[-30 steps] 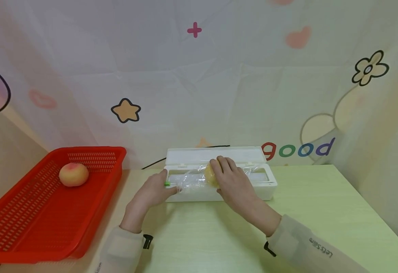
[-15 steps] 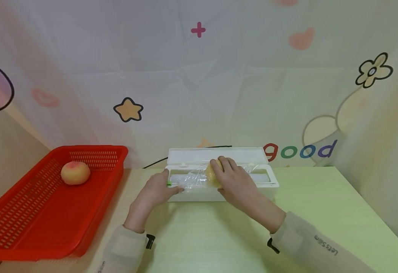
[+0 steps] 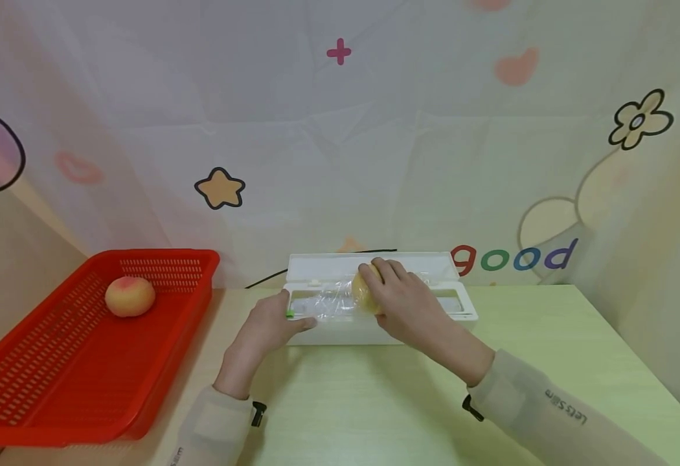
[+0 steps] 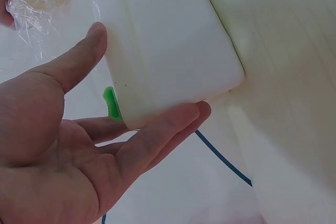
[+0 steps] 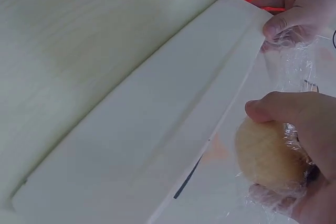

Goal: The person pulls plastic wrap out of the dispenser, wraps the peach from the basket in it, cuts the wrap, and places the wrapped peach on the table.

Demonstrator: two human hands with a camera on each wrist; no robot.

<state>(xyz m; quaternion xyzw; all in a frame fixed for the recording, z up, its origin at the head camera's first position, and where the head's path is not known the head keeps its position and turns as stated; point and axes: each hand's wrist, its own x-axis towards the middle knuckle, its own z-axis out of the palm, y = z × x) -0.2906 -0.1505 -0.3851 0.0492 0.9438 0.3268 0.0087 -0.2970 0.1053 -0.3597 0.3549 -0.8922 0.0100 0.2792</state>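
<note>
My right hand point(image 3: 407, 304) grips a peach point(image 5: 265, 150) partly covered in clear cling film, just above the open white cling film box point(image 3: 340, 333). A wrinkled stretch of cling film point(image 3: 334, 301) runs left from the peach over the box opening. With my left hand point(image 3: 267, 323) I hold the box's left end: the thumb lies at its front top edge, and the fingers lie against the end wall point(image 4: 163, 129). A small green slider point(image 4: 111, 103) sits on the box rim between that thumb and those fingers. My right palm hides the peach's right side in the head view.
A red plastic basket point(image 3: 171, 388) stands to the left with another peach point(image 3: 130, 296) in it. The box's lid point(image 3: 328, 266) is tipped back against the patterned curtain point(image 3: 293, 162). Pale wooden table surface point(image 3: 340, 401) stretches in front of the box.
My right hand has risen slightly with the peach, and the cling film has shifted up, away from my left thumb. My left hand stays at the box's end.
</note>
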